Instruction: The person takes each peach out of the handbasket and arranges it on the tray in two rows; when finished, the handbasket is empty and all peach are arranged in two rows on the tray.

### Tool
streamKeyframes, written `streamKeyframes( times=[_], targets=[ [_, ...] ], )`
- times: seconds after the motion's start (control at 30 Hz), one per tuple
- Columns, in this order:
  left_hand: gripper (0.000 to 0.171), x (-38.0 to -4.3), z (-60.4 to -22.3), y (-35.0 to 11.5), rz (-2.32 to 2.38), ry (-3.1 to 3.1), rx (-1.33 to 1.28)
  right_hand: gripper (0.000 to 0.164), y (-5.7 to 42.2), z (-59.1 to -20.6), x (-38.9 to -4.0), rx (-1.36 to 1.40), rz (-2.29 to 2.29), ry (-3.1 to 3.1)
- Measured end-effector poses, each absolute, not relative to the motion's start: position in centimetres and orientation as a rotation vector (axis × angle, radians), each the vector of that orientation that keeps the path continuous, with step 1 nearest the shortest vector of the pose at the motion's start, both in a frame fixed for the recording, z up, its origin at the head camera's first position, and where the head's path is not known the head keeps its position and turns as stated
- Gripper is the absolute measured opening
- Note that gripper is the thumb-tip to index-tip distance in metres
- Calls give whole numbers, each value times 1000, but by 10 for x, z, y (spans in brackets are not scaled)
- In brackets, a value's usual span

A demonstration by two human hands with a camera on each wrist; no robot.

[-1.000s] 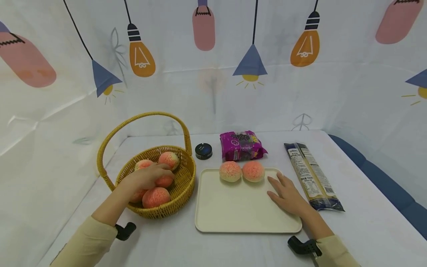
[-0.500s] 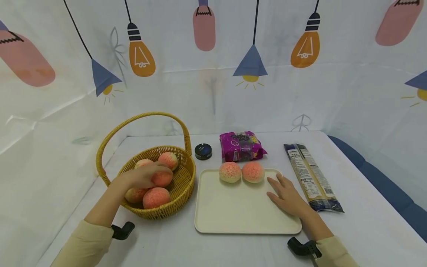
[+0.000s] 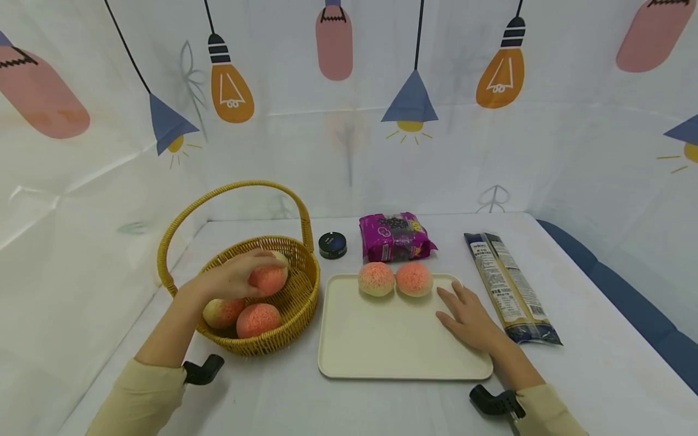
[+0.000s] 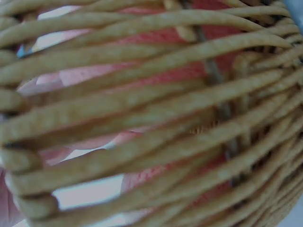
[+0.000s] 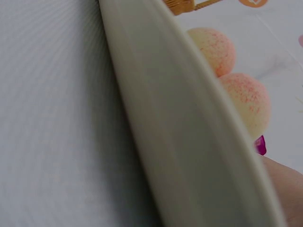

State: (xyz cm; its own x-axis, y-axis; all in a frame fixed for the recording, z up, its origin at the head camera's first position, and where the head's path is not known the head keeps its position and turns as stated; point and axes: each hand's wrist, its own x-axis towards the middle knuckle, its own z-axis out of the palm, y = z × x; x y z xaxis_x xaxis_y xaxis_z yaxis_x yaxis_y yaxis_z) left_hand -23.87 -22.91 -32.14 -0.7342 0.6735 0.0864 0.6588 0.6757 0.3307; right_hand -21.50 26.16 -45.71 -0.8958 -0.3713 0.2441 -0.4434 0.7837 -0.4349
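Note:
Inside the wicker basket (image 3: 301,315), my left hand (image 3: 235,277) grips a pinkish-red peach (image 3: 269,281), fingers over its top and thumb at its near side. Two more peaches, one in front (image 3: 258,320) and one to its left (image 3: 218,313), lie below the hand; it hides whatever is behind it. The left wrist view is filled by basket weave (image 4: 118,109), with red peach skin (image 4: 189,71) showing through the gaps. My right hand (image 3: 467,319) rests with spread fingers on the right side of the cream tray (image 3: 398,339). Two peaches (image 3: 376,279) (image 3: 414,279) sit side by side at its back edge.
Behind the tray lies a purple snack bag (image 3: 394,238), with a round black tin (image 3: 332,245) to its left. A long clear-and-blue noodle packet (image 3: 511,287) lies right of the tray. The basket's tall handle (image 3: 240,186) arches above the left hand.
My left hand has lifted its peach slightly and shifted it back inside the basket, uncovering the left-hand peach more. My right hand and the tray have stayed put.

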Motion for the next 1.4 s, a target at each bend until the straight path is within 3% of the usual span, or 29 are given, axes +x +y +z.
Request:
streamKeyframes(
  times=[0.2, 0.43, 0.8, 1.4],
  targets=[
    [56, -244, -317, -226, 649, 2860, 1148, 52, 263, -456, -216, 650, 729, -2815],
    [62, -239, -307, -218, 968, 2794, 995, 52, 263, -455, -216, 635, 715, -2821],
    [62, -242, -310, -211, 1139, 2745, 1050, 52, 262, -452, -216, 632, 735, -2820],
    [55, -225, -323, -158, 916, 2889, 1170, 52, 259, -454, -213, 637, 729, -2825]
  ],
)
